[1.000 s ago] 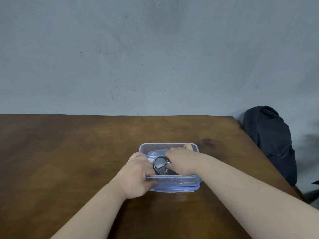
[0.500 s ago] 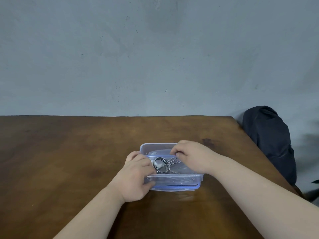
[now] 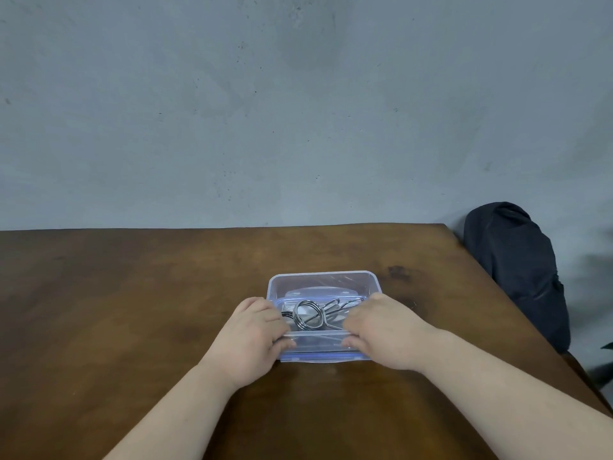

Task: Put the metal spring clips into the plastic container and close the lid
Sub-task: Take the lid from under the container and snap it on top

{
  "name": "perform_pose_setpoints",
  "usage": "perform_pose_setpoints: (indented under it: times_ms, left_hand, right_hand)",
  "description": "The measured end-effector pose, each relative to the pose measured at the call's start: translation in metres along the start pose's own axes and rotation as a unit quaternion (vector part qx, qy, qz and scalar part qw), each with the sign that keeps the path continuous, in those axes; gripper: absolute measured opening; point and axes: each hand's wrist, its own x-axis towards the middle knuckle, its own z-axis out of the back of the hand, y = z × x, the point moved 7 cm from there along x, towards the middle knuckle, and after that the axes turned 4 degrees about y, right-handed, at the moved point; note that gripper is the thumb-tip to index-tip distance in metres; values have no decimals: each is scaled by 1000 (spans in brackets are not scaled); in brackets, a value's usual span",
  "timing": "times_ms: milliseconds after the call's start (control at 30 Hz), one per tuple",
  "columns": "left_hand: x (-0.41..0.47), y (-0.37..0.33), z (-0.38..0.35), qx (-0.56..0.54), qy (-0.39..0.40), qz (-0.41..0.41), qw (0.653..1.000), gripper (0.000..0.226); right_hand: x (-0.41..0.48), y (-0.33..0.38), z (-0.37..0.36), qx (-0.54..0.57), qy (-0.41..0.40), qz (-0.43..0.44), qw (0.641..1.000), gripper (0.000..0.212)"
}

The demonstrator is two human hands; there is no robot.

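Note:
A clear plastic container [image 3: 323,273] with a bluish rim stands open on the wooden table [image 3: 132,310]. Metal spring clips [image 3: 308,315], one with a round coil, lie inside it. A blue-edged lid [image 3: 318,357] appears to lie under the container, showing along its near bottom edge. My left hand [image 3: 252,336] grips the near left corner of the container, fingers curled on the wall. My right hand [image 3: 384,330] grips the near right corner the same way. Both hands hide the near corners.
A dark bag [image 3: 517,270] leans against the grey wall beyond the table's right edge. The table's far edge meets the wall behind the container. A dark knot marks the wood just right of the container.
My right hand has come out of the container, leaving the coiled clip inside, and moved to the near right corner. My left hand has stayed at the near left corner.

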Motion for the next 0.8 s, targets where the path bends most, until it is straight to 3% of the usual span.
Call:
perform_pose_setpoints:
  times_ms: [100, 233, 300, 400, 467, 600, 800]
  left_hand:
    - [-3, -7, 13, -15, -80, 2, 997, 19]
    - [-12, 1, 16, -61, -158, 136, 976, 64]
    - [-16, 6, 1, -85, -126, 191, 970, 64]
    - [-14, -5, -24, -70, -22, 144, 987, 41]
    - [-11, -13, -35, -68, 28, 102, 992, 38]
    - [-10, -30, -41, -76, 68, 7, 995, 36]
    - [-20, -41, -35, -62, 73, -39, 995, 17]
  right_hand:
    - [-5, -6, 9, 6, -48, 12, 999, 35]
    - [-15, -27, 15, 16, -93, 0, 995, 37]
    - [-22, -38, 20, 5, -104, -14, 995, 38]
    - [-31, -54, 25, 9, -107, -39, 993, 37]
    - [-35, -63, 26, 2, -102, -56, 993, 37]
    - [-37, -75, 23, -10, -83, -81, 993, 38]
    - [-32, -84, 22, -10, -63, -104, 992, 45]
